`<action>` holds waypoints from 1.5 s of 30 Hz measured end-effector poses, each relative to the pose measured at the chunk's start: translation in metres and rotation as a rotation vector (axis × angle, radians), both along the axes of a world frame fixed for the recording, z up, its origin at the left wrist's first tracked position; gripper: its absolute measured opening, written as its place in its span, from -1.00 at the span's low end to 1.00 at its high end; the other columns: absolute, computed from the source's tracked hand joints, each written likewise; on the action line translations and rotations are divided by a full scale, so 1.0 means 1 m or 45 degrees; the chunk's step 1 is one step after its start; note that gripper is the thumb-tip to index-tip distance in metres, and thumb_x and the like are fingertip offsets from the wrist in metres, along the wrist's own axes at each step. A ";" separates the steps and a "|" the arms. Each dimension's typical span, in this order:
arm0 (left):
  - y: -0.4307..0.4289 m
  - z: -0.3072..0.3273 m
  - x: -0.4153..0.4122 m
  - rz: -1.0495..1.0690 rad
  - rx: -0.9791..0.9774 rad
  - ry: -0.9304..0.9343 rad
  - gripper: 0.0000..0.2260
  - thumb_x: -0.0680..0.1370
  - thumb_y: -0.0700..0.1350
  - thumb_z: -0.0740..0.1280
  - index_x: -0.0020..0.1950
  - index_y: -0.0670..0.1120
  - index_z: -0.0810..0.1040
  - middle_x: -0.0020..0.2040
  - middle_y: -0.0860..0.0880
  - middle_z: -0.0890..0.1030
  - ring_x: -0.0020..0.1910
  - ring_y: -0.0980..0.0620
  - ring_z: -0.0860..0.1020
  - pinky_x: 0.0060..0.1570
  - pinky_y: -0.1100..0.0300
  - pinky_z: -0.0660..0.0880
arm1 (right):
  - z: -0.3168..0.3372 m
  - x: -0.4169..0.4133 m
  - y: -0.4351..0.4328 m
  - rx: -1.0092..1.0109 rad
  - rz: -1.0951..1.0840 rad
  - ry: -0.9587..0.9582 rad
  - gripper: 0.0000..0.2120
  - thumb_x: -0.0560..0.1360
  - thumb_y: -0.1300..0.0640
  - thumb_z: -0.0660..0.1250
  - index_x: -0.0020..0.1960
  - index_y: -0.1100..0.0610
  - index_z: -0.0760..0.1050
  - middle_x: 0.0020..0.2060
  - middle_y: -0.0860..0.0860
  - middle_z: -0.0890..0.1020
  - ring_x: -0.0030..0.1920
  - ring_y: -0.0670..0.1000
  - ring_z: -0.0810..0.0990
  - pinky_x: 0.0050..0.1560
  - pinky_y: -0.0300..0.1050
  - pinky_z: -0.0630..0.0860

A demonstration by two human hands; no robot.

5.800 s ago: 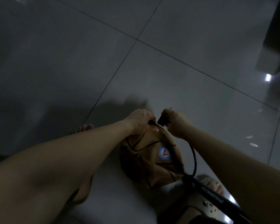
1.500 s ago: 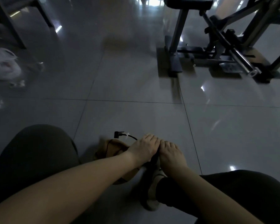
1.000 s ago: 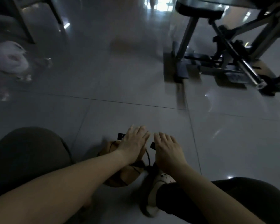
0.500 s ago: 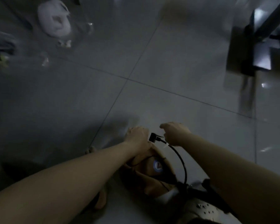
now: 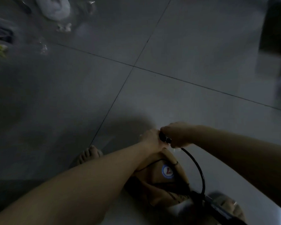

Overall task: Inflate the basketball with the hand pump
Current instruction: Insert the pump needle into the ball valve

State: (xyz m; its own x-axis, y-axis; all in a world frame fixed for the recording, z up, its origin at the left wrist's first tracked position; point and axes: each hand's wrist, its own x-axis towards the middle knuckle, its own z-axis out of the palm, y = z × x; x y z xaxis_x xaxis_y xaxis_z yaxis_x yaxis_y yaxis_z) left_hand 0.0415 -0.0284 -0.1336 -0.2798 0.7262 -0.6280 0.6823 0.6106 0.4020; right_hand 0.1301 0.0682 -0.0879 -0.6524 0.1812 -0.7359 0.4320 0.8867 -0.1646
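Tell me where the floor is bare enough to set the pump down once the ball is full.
Best is the wide tile floor ahead of both hands, between the grout cross and the dark equipment on the right. Far left is cluttered by the white bag. Near the body it is crowded: basketball, hose, pump, feet.

Tan basketball (image 5: pixel 159 181) with black seams is showing a round blue-white-red logo (image 5: pixel 167 171); black hose (image 5: pixel 196 168) is curving at three o'clock; grey floor tiles (image 5: pixel 185 46).
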 end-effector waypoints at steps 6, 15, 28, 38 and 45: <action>-0.004 -0.004 0.008 -0.188 -0.079 0.042 -0.84 0.61 0.03 0.20 0.07 0.01 0.52 0.00 -0.04 0.59 0.02 -0.10 0.53 0.04 -0.06 0.35 | 0.000 -0.003 0.003 -0.011 0.058 -0.023 -0.64 0.52 0.15 0.39 0.29 0.13 0.41 0.11 0.07 0.56 0.04 0.06 0.54 0.01 -0.07 0.50; 0.004 0.010 -0.005 -0.316 -0.153 -0.128 -0.77 0.60 0.00 0.31 0.24 0.01 0.54 0.20 -0.05 0.58 0.21 -0.08 0.50 0.26 -0.03 0.40 | -0.013 0.006 -0.001 0.004 0.056 0.072 -0.58 0.46 0.08 0.44 0.26 0.08 0.40 0.01 0.03 0.54 -0.04 0.04 0.54 -0.06 -0.09 0.51; -0.009 0.003 -0.015 -0.463 -0.204 -0.193 -0.74 0.63 0.07 0.25 0.28 0.02 0.51 0.20 -0.04 0.55 0.20 -0.09 0.49 0.33 -0.18 0.33 | -0.022 0.007 -0.011 0.141 0.432 0.177 -0.78 0.55 0.06 0.31 0.17 0.08 0.48 -0.07 0.00 0.55 -0.18 -0.01 0.55 -0.04 -0.03 0.57; -0.020 0.000 -0.020 -0.382 -0.286 -0.373 -0.62 0.59 0.02 0.35 0.37 -0.04 0.42 0.26 -0.04 0.53 0.23 -0.05 0.51 0.30 -0.05 0.44 | -0.015 0.019 -0.003 -0.007 0.123 0.190 -0.57 0.56 0.24 0.19 0.41 0.02 0.36 0.28 0.02 0.47 0.18 0.05 0.46 0.21 0.00 0.45; -0.062 0.014 -0.041 -0.284 -0.043 -0.214 -0.62 0.41 0.23 0.47 0.15 0.16 0.48 0.09 0.15 0.54 0.08 0.09 0.53 0.12 0.02 0.52 | -0.020 0.027 -0.015 -0.900 -1.078 0.079 -0.73 0.54 0.05 0.41 0.18 0.11 0.48 -0.10 0.12 0.71 -0.13 0.10 0.72 0.01 0.06 0.63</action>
